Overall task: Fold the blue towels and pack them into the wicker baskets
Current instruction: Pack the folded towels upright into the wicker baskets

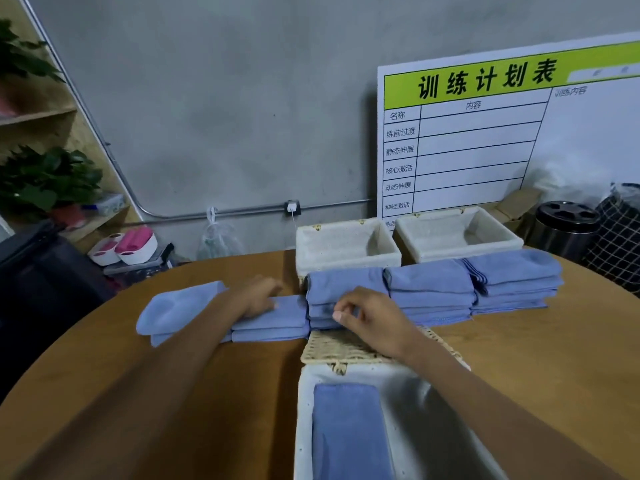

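Folded blue towels lie in a row across the middle of the round wooden table [207, 375]. The stack [332, 292] at the row's centre sits on the open wicker lid [346, 344] of the near basket [433, 403], and the right hand [370, 317] pinches the front edge of that stack with curled fingers and thumb. Just left of it, touching it, a lower pile of folded towels [270, 323] lies on the table top, and the left hand [259, 296] rests on it, fingers bent over the cloth; whether they actually grip it I cannot tell. At the left end of the row a looser towel [173, 311] lies half spread. To the right of the centre stack stand two more stacks [429, 292] [516, 278], side by side and touching.

The near basket, lined in white, stands at the table's front edge and holds one folded towel [349, 431] flat against its left side. Two more lined wicker baskets [346, 244] [457, 233] stand at the far edge behind the row.

Behind them a white planning board [502, 133] with a green header leans on the grey wall.
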### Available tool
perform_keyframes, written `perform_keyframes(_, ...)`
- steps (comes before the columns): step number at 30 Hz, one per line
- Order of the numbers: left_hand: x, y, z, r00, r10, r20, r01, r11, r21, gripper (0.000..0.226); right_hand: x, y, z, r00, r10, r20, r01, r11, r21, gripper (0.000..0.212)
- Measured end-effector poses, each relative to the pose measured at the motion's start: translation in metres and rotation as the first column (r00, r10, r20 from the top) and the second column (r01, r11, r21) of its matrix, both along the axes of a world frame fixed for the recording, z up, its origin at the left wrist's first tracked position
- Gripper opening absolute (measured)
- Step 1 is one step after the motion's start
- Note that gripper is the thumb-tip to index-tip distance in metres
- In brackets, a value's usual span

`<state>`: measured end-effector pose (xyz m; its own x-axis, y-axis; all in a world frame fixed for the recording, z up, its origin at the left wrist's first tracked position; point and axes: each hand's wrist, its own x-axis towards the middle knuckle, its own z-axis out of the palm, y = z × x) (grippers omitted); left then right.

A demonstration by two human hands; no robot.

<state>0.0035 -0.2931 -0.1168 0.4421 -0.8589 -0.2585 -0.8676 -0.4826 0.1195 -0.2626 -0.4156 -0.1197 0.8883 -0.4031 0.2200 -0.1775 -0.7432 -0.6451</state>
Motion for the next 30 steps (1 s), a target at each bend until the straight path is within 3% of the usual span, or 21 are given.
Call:
perform_keyframes(4, 0.025, -0.018, -0.023, 0.997, -0.022, -0.071, 0.034, 0.985, 0.168, 0.069, 0.001, -0.002, -0.009, 0.999, 0.005, 0.038, -0.004, 1.0, -0.019, 0.013)
perform_keyframes(7, 0.032, -0.018, -0.02, 0.991, -0.037, -0.131, 0.054, 0.99, 0.131, 0.048, 0.003, -0.001, -0.01, 0.999, 0.027, 0.041, -0.025, 0.998, -0.065, 0.016)
perform_keyframes(11, 0.012, 0.003, 0.011, 0.985, -0.04, -0.17, 0.043, 0.999, 0.013, 0.027, 0.001, 0.003, -0.005, 0.996, 0.019, 0.091, -0.01, 0.995, -0.102, 0.015)
perform_keyframes(14, -0.02, 0.035, 0.052, 0.994, -0.074, -0.083, 0.057, 0.98, -0.192, 0.033, -0.008, 0.009, 0.007, 0.983, 0.023, 0.183, -0.015, 0.999, -0.049, 0.019)
perform_keyframes(16, -0.045, 0.056, 0.082, 0.985, 0.005, -0.174, -0.069, 0.929, -0.363, 0.039, -0.017, 0.019, 0.02, 0.973, 0.022, 0.229, -0.034, 0.998, 0.048, 0.026)
perform_keyframes(19, -0.093, 0.081, 0.118, 0.844, 0.023, -0.536, -0.349, 0.784, -0.514, 0.063, -0.034, 0.044, 0.048, 0.971, 0.027, 0.237, -0.108, 0.936, 0.336, 0.057)
perform_keyframes(22, -0.153, 0.091, 0.123, 0.658, -0.033, -0.752, -0.538, 0.678, -0.501, 0.06, -0.055, 0.064, 0.073, 0.974, 0.041, 0.222, -0.162, 0.815, 0.557, 0.077)
perform_keyframes(25, -0.208, 0.088, 0.103, 0.54, -0.073, -0.838, -0.622, 0.636, -0.456, 0.051, -0.081, 0.071, 0.075, 0.966, 0.001, 0.26, -0.182, 0.718, 0.672, 0.082)
perform_keyframes(28, -0.239, 0.084, 0.08, 0.445, -0.118, -0.888, -0.658, 0.629, -0.414, 0.047, -0.112, 0.066, 0.065, 0.979, -0.092, 0.183, -0.056, 0.737, 0.674, 0.08)
perform_keyframes(30, -0.253, 0.081, 0.067, 0.38, -0.173, -0.909, -0.618, 0.683, -0.389, 0.056, -0.135, 0.058, 0.056, 0.983, -0.129, 0.134, 0.012, 0.762, 0.647, 0.076)
